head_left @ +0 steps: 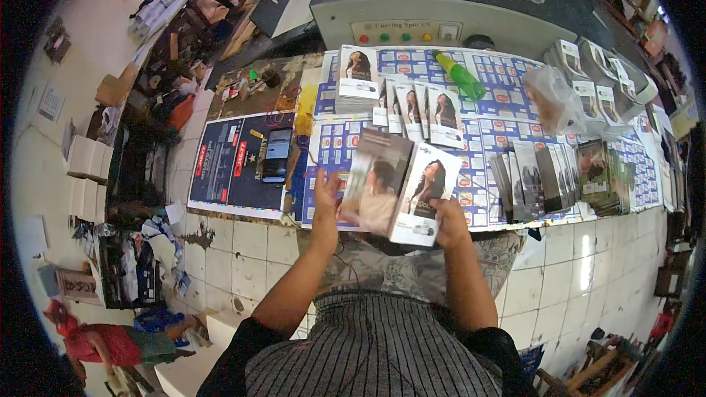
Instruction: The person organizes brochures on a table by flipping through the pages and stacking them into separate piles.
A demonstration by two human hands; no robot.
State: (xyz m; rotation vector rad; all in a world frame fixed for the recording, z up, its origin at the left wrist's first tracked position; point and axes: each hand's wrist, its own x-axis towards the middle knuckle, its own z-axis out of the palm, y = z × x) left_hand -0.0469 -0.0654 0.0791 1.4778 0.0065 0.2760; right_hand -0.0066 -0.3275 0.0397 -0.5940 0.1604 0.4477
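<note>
Just below the middle of the frame, the right hand point(450, 222) is closed on the right edge of a white box point(423, 202) printed with a photo, which tilts a little. Beside the white box, to its left in the frame, a brown box point(379, 180) with a large photo on it is partly blurred, its right edge against the white one. The left hand point(326, 202) is raised with its fingers up, just beside the left edge of the brown box; I cannot tell whether it grips or only touches it. Both boxes are in front of the near edge of a table covered with blue printed sheets point(471, 154).

At the upper centre of the frame stand a stack of white boxes point(358, 88) and, lower and to its right, a row of similar boxes point(445, 121). Above that row lies a green bottle point(460, 75). Right of centre is a clear plastic bag point(555, 103), with a group of dark boxes point(526, 180) below it. Left of centre, a phone point(277, 145) lies on a dark printed sheet point(220, 169). Along the top is a grey machine point(507, 31) with coloured buttons
</note>
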